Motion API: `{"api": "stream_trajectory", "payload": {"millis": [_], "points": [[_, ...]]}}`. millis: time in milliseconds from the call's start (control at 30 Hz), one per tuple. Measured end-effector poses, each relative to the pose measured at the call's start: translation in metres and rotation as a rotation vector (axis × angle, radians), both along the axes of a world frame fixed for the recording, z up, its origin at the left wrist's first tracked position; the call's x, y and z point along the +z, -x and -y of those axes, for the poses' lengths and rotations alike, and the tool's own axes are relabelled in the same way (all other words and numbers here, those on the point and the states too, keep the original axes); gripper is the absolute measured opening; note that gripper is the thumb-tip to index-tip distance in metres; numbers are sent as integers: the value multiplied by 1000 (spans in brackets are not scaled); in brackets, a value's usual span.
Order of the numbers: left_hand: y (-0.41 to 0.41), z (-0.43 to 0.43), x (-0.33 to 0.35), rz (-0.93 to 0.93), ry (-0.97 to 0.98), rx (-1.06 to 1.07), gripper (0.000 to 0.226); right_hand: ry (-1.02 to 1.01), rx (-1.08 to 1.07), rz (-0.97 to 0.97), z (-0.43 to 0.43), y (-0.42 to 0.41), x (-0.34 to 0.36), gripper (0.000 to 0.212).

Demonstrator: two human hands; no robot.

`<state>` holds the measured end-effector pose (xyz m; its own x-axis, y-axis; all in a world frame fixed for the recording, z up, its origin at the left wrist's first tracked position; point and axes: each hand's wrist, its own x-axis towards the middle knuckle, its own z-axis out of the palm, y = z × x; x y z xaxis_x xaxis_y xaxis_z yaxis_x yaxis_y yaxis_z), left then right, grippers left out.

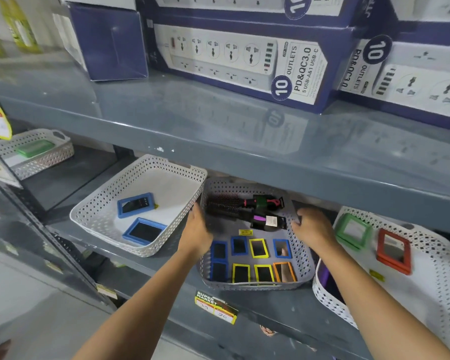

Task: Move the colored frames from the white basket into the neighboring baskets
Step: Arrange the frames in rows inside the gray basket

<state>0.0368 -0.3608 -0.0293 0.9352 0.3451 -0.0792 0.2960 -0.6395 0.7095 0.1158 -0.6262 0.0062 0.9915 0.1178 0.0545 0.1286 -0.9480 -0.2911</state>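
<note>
Fingers of our left hand [196, 229] and right hand [313, 226] grip the middle basket [300, 255] by its side walls — coloured frames [259, 247] lie inside, on the shelf [283, 307].

Middle basket [300, 252]: grey, perforated diamond pattern; frames in it blue [239, 245], yellow [258, 247], orange [284, 272]. Left basket [109, 203]: white, w/ two blue frames [135, 205]. Right basket [426, 245]: white, w/ green [352, 230] and red frames [394, 251], poss. sth purple.
</note>
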Motion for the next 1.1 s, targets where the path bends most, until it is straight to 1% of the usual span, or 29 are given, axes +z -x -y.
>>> {"api": "stream_trajectory", "payload": {"millis": [100, 200, 267, 400, 500, 567, 667, 700, 800, 867, 933, 967, 1033, 1100], "points": [[-11, -5, -6, -36, -3, -44, 78, -28, -87, -79, 0, 8, -5, 17], [-21, -12, -5, -41, -25, -85, 81, -78, -163, -104, -2, 16, -8, 33], [-27, -15, -2, -44, -30, -118, 78, -79, -197, -122, -4, 24, -5, 40], [-36, -17, 1, -41, -113, -190, 75, -52, -237, -152, -9, 44, 4, 44], [-41, -15, 2, -38, -133, -233, 74, -32, -266, -165, -10, 57, 6, 45], [-41, -15, 2, -33, -122, -260, 76, -14, -289, -154, -13, 64, 8, 40], [-40, -16, 3, -33, -99, -278, 81, 19, -297, -150, -20, 71, 14, 12], [-39, -18, 2, -34, -98, -285, 82, 29, -300, -153, -22, 73, 16, 8], [-39, -21, 4, -36, -118, -291, 83, 108, -304, -138, -28, 71, 22, 5], [-40, -24, 6, -39, -126, -306, 85, 182, -254, -54, -35, 69, 23, 20], [-40, -25, 6, -41, -125, -321, 86, 152, -110, -13, -47, 66, 16, 29], [-41, -26, 5, -45, -125, -325, 86, 109, -11, -59, -58, 66, 12, 33], [-40, -26, 4, -44, -116, -327, 85, 63, 160, -217, -81, 67, -2, 40], [-39, -26, 3, -28, -105, -328, 84, 102, 261, -279, -100, 68, -15, 36]]}}
